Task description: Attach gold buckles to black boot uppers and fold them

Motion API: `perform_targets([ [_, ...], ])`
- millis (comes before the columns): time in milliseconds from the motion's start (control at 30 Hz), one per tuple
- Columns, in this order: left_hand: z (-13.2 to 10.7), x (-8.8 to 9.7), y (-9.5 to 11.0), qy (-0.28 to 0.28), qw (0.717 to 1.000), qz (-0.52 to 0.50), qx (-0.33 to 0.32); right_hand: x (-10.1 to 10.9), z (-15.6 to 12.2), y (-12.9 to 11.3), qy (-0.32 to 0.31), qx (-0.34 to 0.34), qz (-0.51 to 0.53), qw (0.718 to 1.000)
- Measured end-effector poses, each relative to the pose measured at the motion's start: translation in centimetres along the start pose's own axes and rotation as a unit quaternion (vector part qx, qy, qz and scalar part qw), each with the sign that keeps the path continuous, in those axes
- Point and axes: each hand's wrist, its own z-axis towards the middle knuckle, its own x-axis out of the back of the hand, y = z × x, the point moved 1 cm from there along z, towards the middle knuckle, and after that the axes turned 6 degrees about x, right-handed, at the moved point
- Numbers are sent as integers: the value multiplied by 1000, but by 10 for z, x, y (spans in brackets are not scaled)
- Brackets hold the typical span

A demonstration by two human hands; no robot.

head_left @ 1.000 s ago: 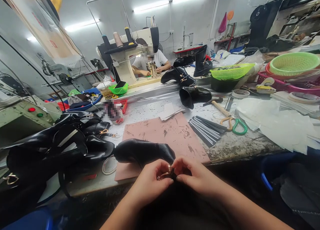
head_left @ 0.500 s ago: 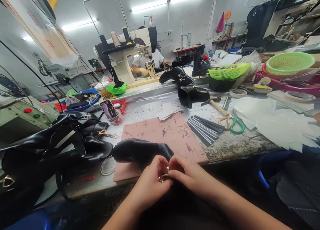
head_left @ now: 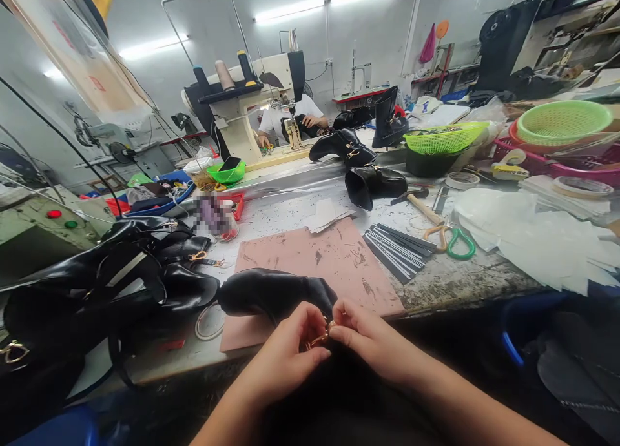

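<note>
Both hands met at the table's near edge: left hand (head_left: 290,355) and right hand (head_left: 368,343) pinched a small gold buckle (head_left: 320,336) between fingertips, touching, equally near. A black boot upper (head_left: 276,294) lay just beyond on the pink mat (head_left: 334,259), long axis left-right; a pile of black uppers (head_left: 111,278) lay left.

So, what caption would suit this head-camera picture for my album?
Left hand and right hand pinch a gold buckle beside a black boot on a cluttered workbench.

Scuffed grey tabletop (head_left: 290,204), cluttered. Pink mat (head_left: 339,259) at near edge, black boot (head_left: 271,291) across its left corner. Black strips (head_left: 394,249), scissors (head_left: 450,238), hammer (head_left: 420,206) to its right. White sheets (head_left: 533,239) beyond; black leather heap (head_left: 121,272) far left.
</note>
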Motion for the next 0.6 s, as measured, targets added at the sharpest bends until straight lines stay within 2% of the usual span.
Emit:
perform_targets([
  [167, -1, -1, 3, -1, 999, 26, 23, -3, 1, 5, -31, -29, 112, 993],
  [233, -1, -1, 6, 6, 999, 27, 29, -2, 0, 6, -30, -26, 94, 995],
  [367, 1, -3, 7, 9, 999, 6, 34, 1, -2, 4, 10, -4, 49, 999],
  [600, 0, -2, 7, -23, 999, -35, 31, -1, -1, 6, 36, -16, 35, 999],
])
